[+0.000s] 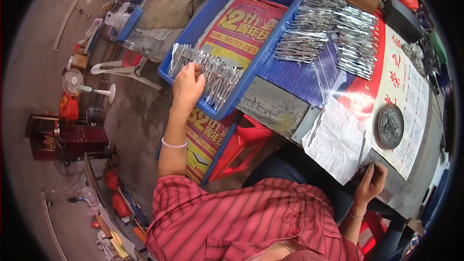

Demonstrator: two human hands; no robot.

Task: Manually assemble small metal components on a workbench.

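My left hand (pixel 189 83), reached out over the near end of a blue plastic tray (pixel 227 108), is closed with its fingertips pinched. It touches or hovers just above a row of slim, shiny, tweezer-like metal pieces (pixel 220 82) in the tray; what it pinches, if anything, is hidden. My right hand (pixel 371 183) is at the table's near edge, beside a crumpled white paper sheet (pixel 336 140). Its fingers are curled, and what they hold cannot be made out. Beyond that hand stands a round dark dish (pixel 399 133) of small thin grey pieces.
Two stacked rows of similar metal pieces (pixel 355 43) lie on the table right of the tray. A printed calendar sheet (pixel 411 96) lies under the dish. A red stool (pixel 249 145) stands below the table edge, with another tray (pixel 205 181) beside it. A fan (pixel 75 83) stands far left.
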